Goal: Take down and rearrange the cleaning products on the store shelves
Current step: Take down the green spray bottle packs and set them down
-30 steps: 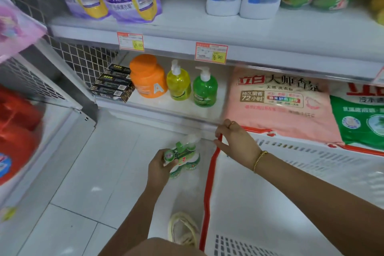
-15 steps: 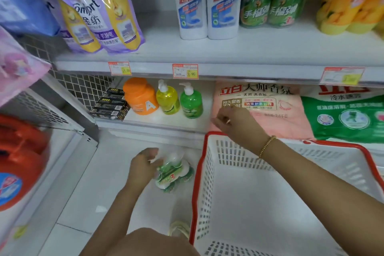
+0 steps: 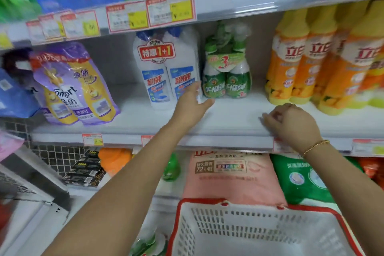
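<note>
On the middle shelf (image 3: 228,122) a shrink-wrapped pack of green spray bottles (image 3: 227,72) stands upright between a twin pack of white bottles (image 3: 164,72) and a row of orange bottles (image 3: 311,62). My left hand (image 3: 192,104) reaches onto the shelf with straight fingers, just in front of the gap between the white and green packs, and holds nothing. My right hand (image 3: 291,123) rests on the shelf's front edge below the orange bottles, also holding nothing. Another green-and-white pack (image 3: 145,245) lies low on the floor beside the basket.
A white basket with a red rim (image 3: 207,200) sits below my arms. Purple softener pouches (image 3: 74,83) lean at the shelf's left. The lower shelf holds a pink bag (image 3: 228,176), a green bag (image 3: 301,181), a green pump bottle (image 3: 171,169), an orange jar (image 3: 114,159) and black boxes (image 3: 85,169).
My left hand has let go of the green pack, which now lies on the floor, and risen to the middle shelf. My right hand moved up from the basket to the shelf edge.
</note>
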Available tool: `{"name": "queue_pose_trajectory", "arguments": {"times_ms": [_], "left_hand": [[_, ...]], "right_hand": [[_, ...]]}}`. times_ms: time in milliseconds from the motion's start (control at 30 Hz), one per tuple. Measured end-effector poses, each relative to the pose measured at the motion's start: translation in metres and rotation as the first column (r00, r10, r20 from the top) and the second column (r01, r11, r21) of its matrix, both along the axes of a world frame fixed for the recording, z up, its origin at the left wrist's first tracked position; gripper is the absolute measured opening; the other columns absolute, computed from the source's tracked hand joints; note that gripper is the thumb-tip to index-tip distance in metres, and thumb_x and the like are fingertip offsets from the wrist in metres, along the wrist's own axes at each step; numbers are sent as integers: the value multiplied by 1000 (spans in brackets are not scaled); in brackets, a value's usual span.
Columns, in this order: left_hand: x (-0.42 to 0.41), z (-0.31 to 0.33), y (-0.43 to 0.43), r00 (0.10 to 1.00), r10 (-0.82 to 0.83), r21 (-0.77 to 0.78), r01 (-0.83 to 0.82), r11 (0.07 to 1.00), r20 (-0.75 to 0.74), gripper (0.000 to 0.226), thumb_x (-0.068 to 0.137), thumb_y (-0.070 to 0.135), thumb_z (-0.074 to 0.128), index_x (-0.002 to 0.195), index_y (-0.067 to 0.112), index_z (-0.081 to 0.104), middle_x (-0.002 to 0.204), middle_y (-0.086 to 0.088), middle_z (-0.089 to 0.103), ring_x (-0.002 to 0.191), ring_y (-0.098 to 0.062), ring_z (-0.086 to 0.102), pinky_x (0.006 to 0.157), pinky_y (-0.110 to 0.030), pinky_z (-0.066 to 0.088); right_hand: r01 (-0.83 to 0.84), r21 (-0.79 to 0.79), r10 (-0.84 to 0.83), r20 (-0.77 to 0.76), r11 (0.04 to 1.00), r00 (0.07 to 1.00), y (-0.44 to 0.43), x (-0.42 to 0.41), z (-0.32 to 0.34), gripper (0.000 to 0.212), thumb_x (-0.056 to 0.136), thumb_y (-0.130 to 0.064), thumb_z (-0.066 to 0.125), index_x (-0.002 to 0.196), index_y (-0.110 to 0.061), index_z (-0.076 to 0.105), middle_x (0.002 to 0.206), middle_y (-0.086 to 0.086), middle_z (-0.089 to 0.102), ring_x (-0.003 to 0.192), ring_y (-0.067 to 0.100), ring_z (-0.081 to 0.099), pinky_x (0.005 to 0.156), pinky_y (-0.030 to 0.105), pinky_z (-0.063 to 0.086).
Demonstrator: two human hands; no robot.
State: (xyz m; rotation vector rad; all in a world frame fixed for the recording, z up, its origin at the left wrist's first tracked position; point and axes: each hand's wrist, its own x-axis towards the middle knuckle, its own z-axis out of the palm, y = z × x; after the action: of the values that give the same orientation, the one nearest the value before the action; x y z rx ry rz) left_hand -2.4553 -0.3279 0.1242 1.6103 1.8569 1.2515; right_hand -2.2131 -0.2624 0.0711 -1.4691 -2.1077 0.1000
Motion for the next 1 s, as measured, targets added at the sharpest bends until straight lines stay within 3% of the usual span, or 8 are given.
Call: {"name": "queue_pose_trajectory", "arguments": {"times_ms": [133, 267, 333, 467, 600, 733, 900, 1000], "left_hand": [[24, -7, 58, 999, 21, 79, -24, 997, 36, 66, 79, 10, 74, 136, 9, 40, 128, -8, 57, 112, -19, 56, 101, -35, 45], [39, -19, 95, 984, 180, 64, -180, 982, 3, 95, 75, 18, 77, 148, 4, 19, 147, -19, 34, 137, -33, 34, 111, -47, 33], [46, -25, 98, 970, 238, 85, -234, 968, -44, 102, 75, 21, 79, 151, 4, 13, 153, -18, 24, 142, -30, 23, 115, -40, 26], [47, -21, 87, 949, 316, 196, -313, 929, 18, 76, 74, 31, 79, 136, 6, 43, 132, -15, 48, 126, -29, 40, 104, -38, 38], [45, -5, 91, 931, 363, 160, -363, 918, 26, 80, 71, 29, 82, 135, 2, 42, 134, -17, 47, 125, -30, 41, 100, -31, 37], [53, 10, 95, 950, 308, 48, -311, 949, 50, 60, 75, 17, 81, 124, 2, 51, 125, -12, 59, 113, -25, 56, 69, -9, 30], [48, 15, 71, 943, 226, 5, -234, 972, 243, 65, 66, 8, 85, 123, 8, 55, 121, -9, 64, 104, -23, 61, 85, -30, 50], [50, 18, 42, 954, 162, 20, -173, 985, 253, 62, 64, 5, 86, 118, 12, 57, 119, -9, 65, 105, -24, 62, 90, -39, 52]], "right_hand": [[34, 231, -54, 80, 972, 995, 1, 1, -14, 52, 88, -52, 35, 69, -11, 62, 69, 9, 55, 68, 33, 57, 48, 29, 39], [53, 265, -69, 49, 963, 996, 3, 0, -19, 53, 87, -52, 32, 64, -13, 59, 64, 6, 53, 61, 29, 56, 44, 27, 36], [58, 274, -72, 39, 960, 997, 4, 0, -21, 51, 87, -52, 34, 64, -14, 59, 64, 5, 53, 61, 28, 56, 44, 27, 37], [61, 327, -70, 16, 943, 997, 4, -2, -24, 49, 87, -51, 39, 62, -15, 59, 61, 4, 52, 58, 26, 54, 43, 25, 33], [57, 349, -64, 8, 936, 998, 6, -1, -24, 51, 88, -51, 37, 63, -14, 61, 62, 5, 54, 58, 27, 55, 43, 24, 33], [58, 328, -58, -10, 943, 998, 5, -1, -23, 52, 88, -52, 35, 64, -15, 62, 63, 5, 55, 59, 27, 57, 44, 25, 37], [45, 299, -39, -26, 953, 999, 3, 1, -19, 51, 87, -54, 35, 70, -15, 64, 67, 4, 59, 61, 27, 60, 45, 27, 40], [18, 209, 2, -95, 978, 995, 0, 5, -13, 38, 89, -51, 49, 96, -17, 65, 96, 5, 63, 74, 27, 64, 53, 30, 43]]}}
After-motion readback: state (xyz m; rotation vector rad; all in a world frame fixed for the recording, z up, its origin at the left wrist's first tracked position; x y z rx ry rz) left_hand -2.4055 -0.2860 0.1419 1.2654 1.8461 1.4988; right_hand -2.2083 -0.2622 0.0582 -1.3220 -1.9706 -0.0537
